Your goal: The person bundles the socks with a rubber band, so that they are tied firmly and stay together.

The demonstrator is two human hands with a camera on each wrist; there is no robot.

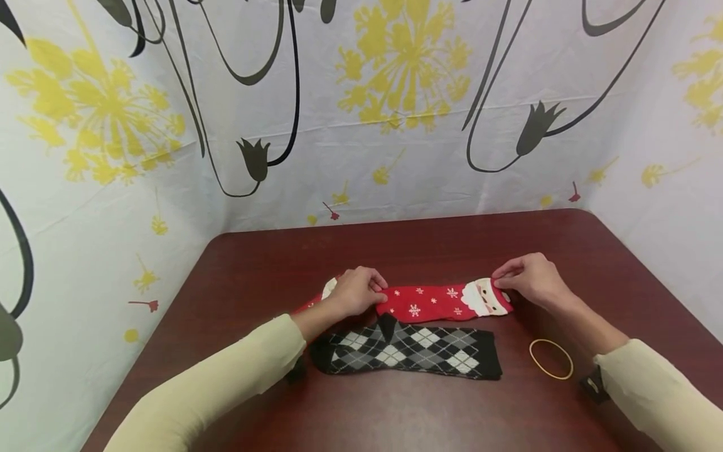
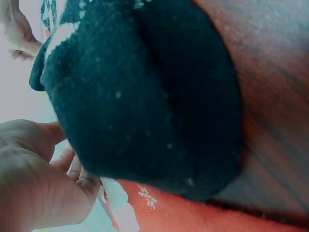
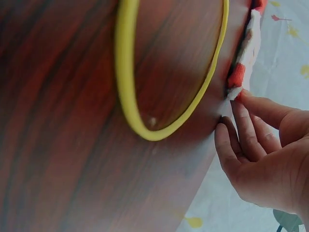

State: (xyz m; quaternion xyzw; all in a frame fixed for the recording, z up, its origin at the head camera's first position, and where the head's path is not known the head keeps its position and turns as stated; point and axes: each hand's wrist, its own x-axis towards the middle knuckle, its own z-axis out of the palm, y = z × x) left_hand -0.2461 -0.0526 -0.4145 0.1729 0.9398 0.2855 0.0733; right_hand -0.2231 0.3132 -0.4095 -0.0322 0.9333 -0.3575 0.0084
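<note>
A red Christmas sock [image 1: 423,306] with white snowflakes and a Santa face lies lengthwise on the table. My right hand [image 1: 535,277] pinches its Santa end between thumb and fingers, also seen in the right wrist view, where the sock edge [image 3: 236,77] meets the fingertips. My left hand [image 1: 357,290] pinches the sock near its middle; another red and white part shows beyond that hand, partly hidden. Nearer to me lies a black and grey argyle sock [image 1: 407,353], flat, its heel pointing toward the red sock. Its dark toe [image 2: 145,101] fills much of the left wrist view.
A thin yellow band [image 1: 543,341] lies on the dark red-brown table [image 1: 395,414], right of the argyle sock and beside my right forearm. A small dark object [image 1: 296,370] sits under my left sleeve. A patterned white cloth [image 1: 350,157] hangs behind the table and at its sides.
</note>
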